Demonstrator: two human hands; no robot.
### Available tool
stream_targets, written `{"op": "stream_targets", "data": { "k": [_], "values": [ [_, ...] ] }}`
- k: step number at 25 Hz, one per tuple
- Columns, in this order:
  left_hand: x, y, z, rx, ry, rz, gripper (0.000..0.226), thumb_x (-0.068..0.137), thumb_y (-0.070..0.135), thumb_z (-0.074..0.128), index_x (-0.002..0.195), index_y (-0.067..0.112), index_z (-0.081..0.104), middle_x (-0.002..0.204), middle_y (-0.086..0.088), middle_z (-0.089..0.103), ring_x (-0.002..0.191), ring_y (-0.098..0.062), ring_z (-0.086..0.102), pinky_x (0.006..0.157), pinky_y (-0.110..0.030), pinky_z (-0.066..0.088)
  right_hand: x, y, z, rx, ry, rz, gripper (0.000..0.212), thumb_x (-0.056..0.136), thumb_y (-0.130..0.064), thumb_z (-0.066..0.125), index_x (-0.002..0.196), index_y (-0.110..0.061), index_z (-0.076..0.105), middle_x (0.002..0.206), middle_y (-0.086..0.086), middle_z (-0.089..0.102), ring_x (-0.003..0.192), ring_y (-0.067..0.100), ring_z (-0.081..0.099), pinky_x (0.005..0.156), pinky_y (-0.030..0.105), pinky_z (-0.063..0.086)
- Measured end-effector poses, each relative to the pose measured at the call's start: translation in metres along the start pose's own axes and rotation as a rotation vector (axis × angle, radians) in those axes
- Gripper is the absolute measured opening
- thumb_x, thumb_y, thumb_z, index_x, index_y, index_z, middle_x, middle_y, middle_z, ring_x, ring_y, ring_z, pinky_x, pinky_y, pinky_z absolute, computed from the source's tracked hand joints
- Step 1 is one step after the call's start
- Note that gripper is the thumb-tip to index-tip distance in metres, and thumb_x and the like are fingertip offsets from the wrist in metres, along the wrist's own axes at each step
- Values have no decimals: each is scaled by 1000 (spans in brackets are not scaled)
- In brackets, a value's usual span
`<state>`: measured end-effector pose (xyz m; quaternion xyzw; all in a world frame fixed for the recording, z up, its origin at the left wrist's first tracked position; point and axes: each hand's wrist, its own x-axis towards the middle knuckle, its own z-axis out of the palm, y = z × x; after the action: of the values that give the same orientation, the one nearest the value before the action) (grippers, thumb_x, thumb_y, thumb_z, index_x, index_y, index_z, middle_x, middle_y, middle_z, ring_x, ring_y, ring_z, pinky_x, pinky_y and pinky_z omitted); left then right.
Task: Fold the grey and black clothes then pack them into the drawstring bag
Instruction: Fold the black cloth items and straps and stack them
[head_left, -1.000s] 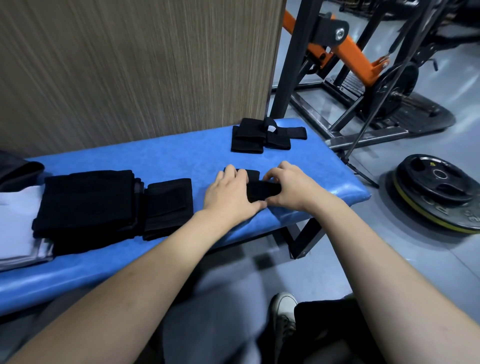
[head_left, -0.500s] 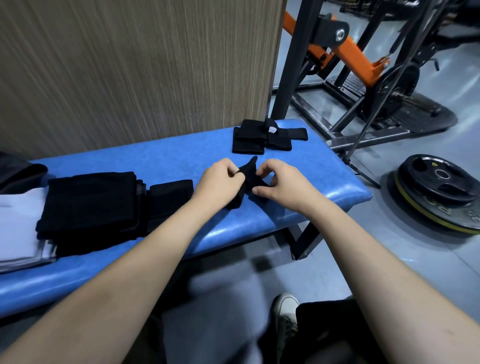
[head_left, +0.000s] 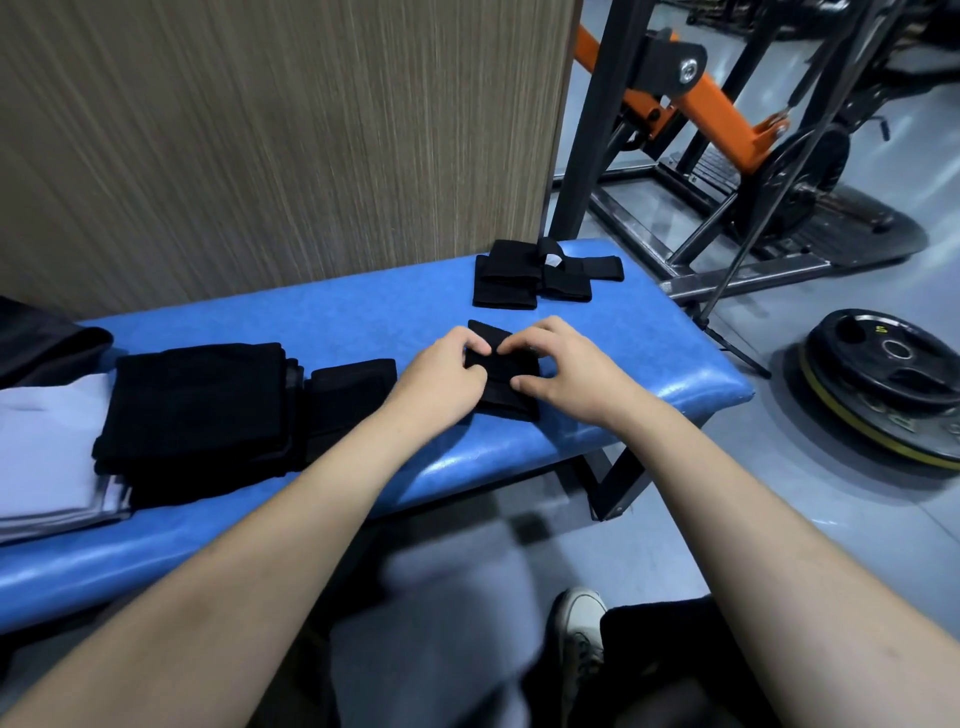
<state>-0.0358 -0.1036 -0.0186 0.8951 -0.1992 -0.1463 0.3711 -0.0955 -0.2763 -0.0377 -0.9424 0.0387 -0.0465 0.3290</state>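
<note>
On the blue padded bench (head_left: 363, 317) lies a small black cloth piece (head_left: 506, 382), partly folded, near the right end. My left hand (head_left: 441, 376) pinches its left edge with curled fingers. My right hand (head_left: 563, 371) holds its right side, fingers on top and thumb pressing the front part. A folded black garment stack (head_left: 197, 410) sits to the left, with a smaller folded black piece (head_left: 348, 389) beside it. Light grey folded cloth (head_left: 47, 457) lies under and left of the stack. No drawstring bag can be made out.
Another folded black piece with a strap (head_left: 535, 275) rests at the bench's far right. A wood-grain wall panel (head_left: 260, 130) stands behind. A weight plate (head_left: 883, 384) lies on the floor at right, beyond it an orange and black gym machine (head_left: 717, 114). A dark item (head_left: 41, 343) sits at far left.
The small black piece was lifted off the bench between both hands, then laid back down; now both hands hold it flat with one corner sticking out at the back.
</note>
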Motion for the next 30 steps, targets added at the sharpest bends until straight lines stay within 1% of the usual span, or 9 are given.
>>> {"op": "stream_targets", "data": {
  "k": [4,7,9,13,15,18,22,26,30],
  "values": [
    [0,-8,5,90,67,34,12,94,34,57,104,29,62,85,13,55,91,-15,54,67,-28,35,5,4,4,-27,-75,47,29,89,-20,72,116,-29,68,125,4,51,115,22,47,98,28,37],
    [7,-12,11,-39,95,52,13,89,24,67,99,31,64,81,12,51,84,-14,53,68,-26,35,6,3,4,61,-16,66,23,90,-17,69,110,-27,65,119,4,57,103,14,51,94,23,41],
    [11,-11,6,-244,131,43,18,86,14,68,95,30,67,84,10,54,80,-12,53,71,-26,40,6,-3,1,288,49,138,19,91,-13,67,107,-22,63,109,1,61,85,5,56,80,20,44],
    [2,-5,-14,-538,110,37,21,87,5,65,101,22,68,92,0,64,82,-11,59,78,-21,48,2,-14,-5,769,97,198,19,92,-10,67,109,-17,60,75,1,58,64,14,53,62,29,46],
    [-3,-8,-26,-431,119,20,19,88,11,63,99,26,67,82,2,60,75,-11,56,75,-28,48,2,-21,-2,786,97,166,20,92,-6,67,108,-12,59,64,1,52,56,17,50,58,35,48],
    [-18,-15,-44,-74,148,49,14,91,23,55,95,33,65,71,7,56,69,-13,55,66,-32,43,6,-36,8,731,63,139,17,92,-3,64,103,-9,53,62,3,44,50,21,45,53,36,45],
    [-43,-27,-72,361,316,158,16,94,31,53,101,37,66,80,14,61,91,-15,55,90,-30,35,11,-62,24,642,-16,87,9,91,-6,64,93,-6,56,71,8,47,48,25,48,56,35,44],
    [-57,-49,-99,475,380,179,16,93,35,55,102,37,68,81,13,63,95,-16,54,96,-32,34,17,-89,46,517,-82,21,12,91,-11,67,99,-11,58,78,6,51,54,18,56,54,27,46],
    [-62,-65,-104,561,378,180,16,94,36,52,103,37,65,79,12,63,96,-15,52,96,-30,30,24,-100,64,248,-83,-57,19,90,-20,70,103,-19,56,76,-2,51,53,4,49,59,16,42]
  ]
}}
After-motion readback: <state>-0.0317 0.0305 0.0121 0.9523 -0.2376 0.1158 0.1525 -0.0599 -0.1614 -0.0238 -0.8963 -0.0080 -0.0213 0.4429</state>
